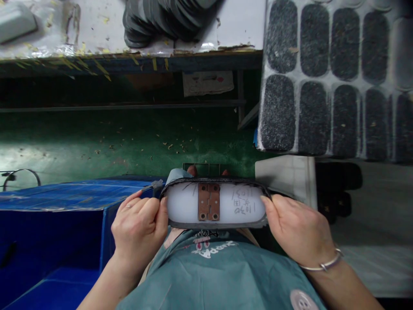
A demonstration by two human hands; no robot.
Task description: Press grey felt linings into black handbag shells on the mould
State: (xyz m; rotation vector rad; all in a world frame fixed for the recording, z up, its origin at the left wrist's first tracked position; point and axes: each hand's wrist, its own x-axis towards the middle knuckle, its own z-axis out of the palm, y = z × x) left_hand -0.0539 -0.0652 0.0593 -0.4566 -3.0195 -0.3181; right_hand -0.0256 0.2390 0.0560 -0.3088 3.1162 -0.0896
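Note:
In front of my apron, an oblong white plate [182, 204] with rounded ends is ringed by a black edging [219, 224]. A brown metal hinge [208, 202] sits across its middle, and handwritten numbers mark its right half. My left hand [140, 226] is closed, pinching the black edging at the left end. At the right end, my right hand [298, 228] pinches the edging between thumb and curled fingers. The underside of the plate is hidden.
Stacked dark grey oval pieces [164, 19] lie on the worktable [238, 26] ahead. At upper right is a board [297, 75] of dark oblong pads. A blue bin [103, 232] stands left. Black pieces [338, 176] rest on a pale surface [377, 241] at right. Scraps litter the green floor [135, 133].

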